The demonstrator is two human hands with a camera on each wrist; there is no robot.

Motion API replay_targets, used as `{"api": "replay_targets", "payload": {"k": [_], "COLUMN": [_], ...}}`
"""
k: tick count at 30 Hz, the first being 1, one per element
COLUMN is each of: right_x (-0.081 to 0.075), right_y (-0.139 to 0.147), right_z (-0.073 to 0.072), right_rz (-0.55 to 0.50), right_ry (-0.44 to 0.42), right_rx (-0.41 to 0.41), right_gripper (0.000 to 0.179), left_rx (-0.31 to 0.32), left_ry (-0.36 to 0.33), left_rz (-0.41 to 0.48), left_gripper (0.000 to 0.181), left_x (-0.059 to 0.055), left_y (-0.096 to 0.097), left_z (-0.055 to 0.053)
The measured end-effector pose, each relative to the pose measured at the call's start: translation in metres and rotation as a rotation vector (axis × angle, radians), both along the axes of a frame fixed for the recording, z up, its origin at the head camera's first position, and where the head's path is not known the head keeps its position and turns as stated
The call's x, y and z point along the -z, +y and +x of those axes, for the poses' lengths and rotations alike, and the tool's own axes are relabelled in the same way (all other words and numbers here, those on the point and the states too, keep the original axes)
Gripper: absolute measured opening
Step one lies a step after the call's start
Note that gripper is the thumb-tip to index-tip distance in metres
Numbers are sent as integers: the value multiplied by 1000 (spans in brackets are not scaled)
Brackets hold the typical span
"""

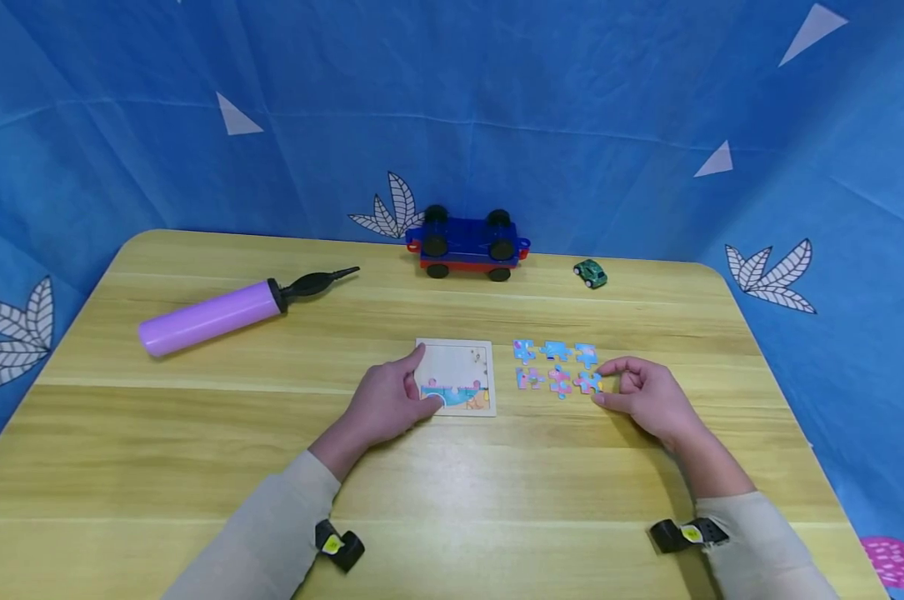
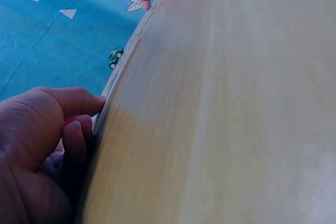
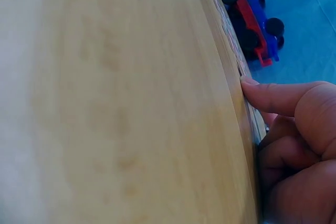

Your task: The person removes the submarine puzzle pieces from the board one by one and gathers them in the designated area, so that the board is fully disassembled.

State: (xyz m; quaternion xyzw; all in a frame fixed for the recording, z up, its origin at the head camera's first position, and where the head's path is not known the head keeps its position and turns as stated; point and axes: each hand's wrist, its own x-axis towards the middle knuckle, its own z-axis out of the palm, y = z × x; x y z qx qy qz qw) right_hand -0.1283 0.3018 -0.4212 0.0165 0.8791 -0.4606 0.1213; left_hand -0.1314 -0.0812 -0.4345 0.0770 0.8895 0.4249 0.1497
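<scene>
A square jigsaw puzzle board [image 1: 455,367] with a pale frame and a picture strip along its bottom lies flat on the table. My left hand [image 1: 392,400] grips its left side, index finger near the upper left corner and thumb on the lower edge. To the board's right, several loose jigsaw pieces [image 1: 556,351] in blue and pink lie in two rows. At the right end of the lower row, my right hand [image 1: 650,400] holds a puzzle piece [image 1: 588,382] between thumb and index finger. Both wrist views look low across the table, showing the board and pieces only edge-on.
A purple hand pump [image 1: 210,318] with a black nozzle lies at the left of the wooden table [image 1: 452,500]. An upturned blue and red toy vehicle [image 1: 466,242] sits at the back edge. A small green toy car [image 1: 590,273] stands right of it, before a blue cloth [image 1: 496,83].
</scene>
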Motion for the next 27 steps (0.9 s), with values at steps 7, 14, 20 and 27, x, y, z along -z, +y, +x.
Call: {"api": "replay_targets", "payload": {"k": [7, 14, 20, 27], "right_x": [1, -2, -3, -3], "right_y": [0, -1, -2, -5], "right_z": [-2, -1, 0, 4], "right_rz": [-32, -37, -41, -39], "right_ry": [-32, -45, -55, -57], "right_rx": [13, 24, 44, 79], "right_gripper": [39, 41, 42, 44], "left_rx": [-3, 1, 4, 22], "left_ry": [-3, -9, -12, -12], "left_rz": [-11, -23, -14, 39], "left_gripper": [88, 88, 87, 85], "left_x": [0, 0, -2, -1], "left_y": [1, 0, 0, -4], "left_z": [0, 0, 1, 2]}}
